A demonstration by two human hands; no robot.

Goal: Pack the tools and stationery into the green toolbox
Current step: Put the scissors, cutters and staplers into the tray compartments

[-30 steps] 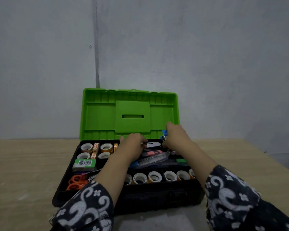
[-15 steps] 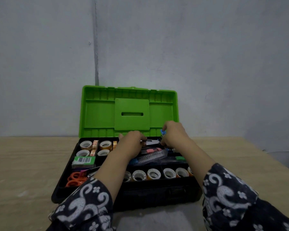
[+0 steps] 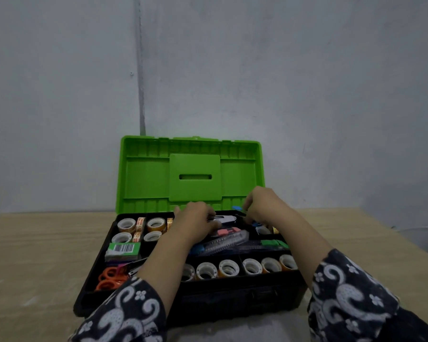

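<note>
- Both hands reach into the open green toolbox [image 3: 143, 183] on a pale wooden table [image 3: 35, 255], seen from the head camera; patterned dark sleeves [image 3: 124, 314] frame the bottom of the shot.
- Left hand [image 3: 195, 219] hovers, fingers curled, over the middle of the black tray [image 3: 89, 290], its fingertips at the handle end of a silver stapler-like tool [image 3: 226, 219]; whether it actually grips the tool cannot be told.
- Right hand [image 3: 262, 204] is curled near the back right corner of the tray, fingers drawn together beside a small blue item [image 3: 236, 208]; what it pinches, if anything, cannot be told.
- Tape rolls [image 3: 126, 224] fill the back left compartments, and a row of more tape rolls [image 3: 229, 267] lines the front compartment.
- A green barcoded packet [image 3: 123, 250] sits at the left, with orange-handled scissors [image 3: 109, 278] just in front of it.
- A clear ruler-like case [image 3: 223, 243] lies slanted across the centre, under the left wrist, with a pink piece [image 3: 224, 232] just behind it.
- The green lid stands upright against a grey wall [image 3: 307, 95].
</note>
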